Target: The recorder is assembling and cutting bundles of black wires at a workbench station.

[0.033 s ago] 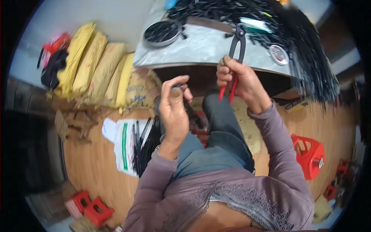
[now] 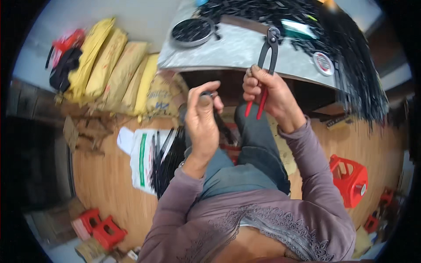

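Observation:
My right hand (image 2: 272,87) is closed round the red handles of a pair of end-cutting pincers (image 2: 268,51). Their dark jaws point up and away over the table's near edge. To the left, my left hand (image 2: 202,120) is raised over my lap, its thumb and fingers pinching a small black piece (image 2: 207,93). Most of that piece is hidden, so its full shape cannot be made out. A gap separates my left hand from the pincers.
Black strips (image 2: 263,11) heap on the table (image 2: 237,52) and hang off its right side. A round tin (image 2: 191,33) holds black pieces. Yellow sacks (image 2: 107,72) lean at left. More black strips (image 2: 169,162) lie on a white sack. A red container (image 2: 348,182) stands at right.
The whole view has shifted slightly, so the table and sacks appear a little displaced to the right. Both hands keep the same grips; the pincers now lean slightly differently.

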{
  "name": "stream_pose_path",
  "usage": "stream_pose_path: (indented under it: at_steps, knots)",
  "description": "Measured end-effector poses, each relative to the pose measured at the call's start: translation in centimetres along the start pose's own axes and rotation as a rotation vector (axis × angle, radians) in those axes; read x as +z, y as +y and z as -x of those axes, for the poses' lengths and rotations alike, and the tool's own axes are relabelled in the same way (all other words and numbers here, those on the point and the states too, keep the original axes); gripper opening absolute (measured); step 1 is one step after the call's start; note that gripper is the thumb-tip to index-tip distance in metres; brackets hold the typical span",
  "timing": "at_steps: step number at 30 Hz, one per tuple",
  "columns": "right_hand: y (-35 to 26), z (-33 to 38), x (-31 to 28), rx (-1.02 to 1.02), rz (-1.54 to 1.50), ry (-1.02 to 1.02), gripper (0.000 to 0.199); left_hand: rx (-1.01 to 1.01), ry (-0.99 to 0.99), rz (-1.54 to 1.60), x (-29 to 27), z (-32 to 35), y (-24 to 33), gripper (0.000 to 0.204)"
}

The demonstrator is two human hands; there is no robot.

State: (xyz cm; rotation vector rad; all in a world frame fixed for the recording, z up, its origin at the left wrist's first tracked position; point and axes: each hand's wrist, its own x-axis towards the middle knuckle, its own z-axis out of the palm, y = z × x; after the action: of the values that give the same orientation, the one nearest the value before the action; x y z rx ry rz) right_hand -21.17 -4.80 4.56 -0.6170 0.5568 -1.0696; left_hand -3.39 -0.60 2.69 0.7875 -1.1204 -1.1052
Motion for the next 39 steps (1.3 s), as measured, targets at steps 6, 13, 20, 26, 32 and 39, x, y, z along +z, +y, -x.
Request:
stream_pose_path:
  at_steps: [6, 13, 20, 26, 32, 39]
  knots:
    - [6.0, -1.6, 6.3, -0.101, 0.307, 0.039, 0.026, 0.042, 0.116, -0.114, -2.3, 1.1, 0.3, 0.053]
    - [8.7, -2.6, 7.8, -0.21, 0.537, 0.222, 0.019, 0.121, 0.173, -0.14, -3.9, 2.2, 0.0, 0.046]
    - [10.3, -3.9, 8.7, -0.778, 1.331, 0.295, 0.009, 0.143, 0.231, -0.209, -4.9, 2.2, -0.1, 0.049]
    - [9.8, -3.7, 9.1, -0.476, 0.968, 0.217, 0.01, -0.001, 0.2, 0.059, -5.8, 2.4, -0.8, 0.047]
    - [8.6, -2.4, 7.8, -0.102, 0.62, -0.03, 0.016, -0.053, 0.215, 0.05, -6.1, 1.7, -0.9, 0.053]
    - [9.3, -2.1, 7.5, -0.22, 0.643, 0.065, 0.018, -0.078, 0.181, 0.07, -5.4, 1.8, -0.5, 0.05]
